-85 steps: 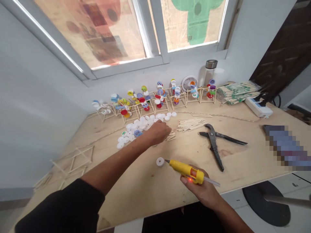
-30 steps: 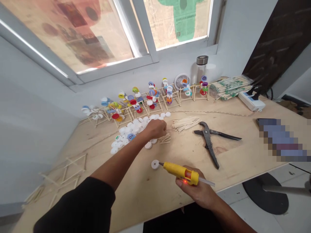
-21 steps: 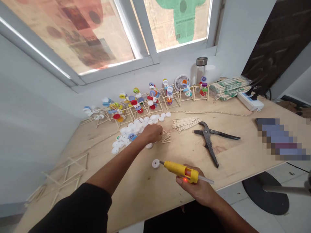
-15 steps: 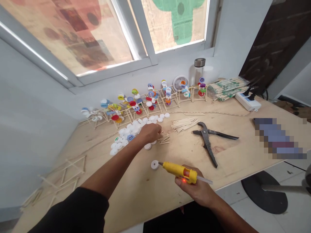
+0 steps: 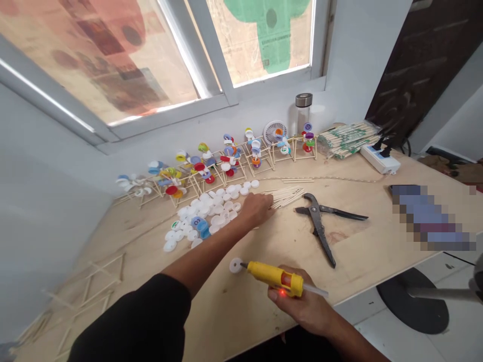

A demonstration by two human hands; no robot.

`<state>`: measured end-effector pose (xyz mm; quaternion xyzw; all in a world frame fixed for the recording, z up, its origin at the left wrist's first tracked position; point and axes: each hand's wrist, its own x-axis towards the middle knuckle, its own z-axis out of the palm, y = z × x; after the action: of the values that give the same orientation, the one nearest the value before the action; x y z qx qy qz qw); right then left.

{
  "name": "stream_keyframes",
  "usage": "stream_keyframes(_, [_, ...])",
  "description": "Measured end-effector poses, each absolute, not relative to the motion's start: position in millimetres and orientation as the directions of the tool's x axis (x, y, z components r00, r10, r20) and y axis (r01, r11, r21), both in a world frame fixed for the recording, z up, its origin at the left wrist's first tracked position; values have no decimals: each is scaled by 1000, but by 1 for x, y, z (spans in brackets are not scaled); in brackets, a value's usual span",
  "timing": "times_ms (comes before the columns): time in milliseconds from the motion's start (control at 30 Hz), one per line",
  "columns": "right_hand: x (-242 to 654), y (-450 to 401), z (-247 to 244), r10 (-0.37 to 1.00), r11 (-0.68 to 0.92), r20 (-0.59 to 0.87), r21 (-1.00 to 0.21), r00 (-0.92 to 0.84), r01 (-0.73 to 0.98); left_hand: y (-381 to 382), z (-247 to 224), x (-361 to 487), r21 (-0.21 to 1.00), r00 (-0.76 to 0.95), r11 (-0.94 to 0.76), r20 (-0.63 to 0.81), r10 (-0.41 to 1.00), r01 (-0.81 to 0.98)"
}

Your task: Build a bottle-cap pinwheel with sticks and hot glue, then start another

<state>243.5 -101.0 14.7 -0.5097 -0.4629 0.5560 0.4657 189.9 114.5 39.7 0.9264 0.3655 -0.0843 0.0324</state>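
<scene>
Within the right hand (image 5: 307,305), clasped about its body, is the yellow glue gun (image 5: 269,276); palm and fingers conceal part of its underside. Just ahead of this grip lies a white cap (image 5: 233,266), at the nozzle (image 5: 244,266); contact cannot be made out. Farther forward, the left hand (image 5: 258,209) lies at the left end of the thin sticks (image 5: 289,196); its fingertips are hidden, so whether they pinch anything cannot be told. Beside it, the forearm (image 5: 219,246) partly covers loose caps (image 5: 206,202). Right of the gun hand, an object (image 5: 426,216) is obscured by pixelation.
</scene>
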Motion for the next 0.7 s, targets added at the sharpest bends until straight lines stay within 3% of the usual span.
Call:
stream_keyframes(500, [243, -101, 12, 988, -146, -143, -988, -59, -51, 117, 50, 160, 87, 639, -633, -130, 759, 769])
stream_keyframes(700, [243, -102, 16, 985, -164, -162, -986, -50, -27, 105, 58, 113, -92, 628, -632, -69, 775, 770])
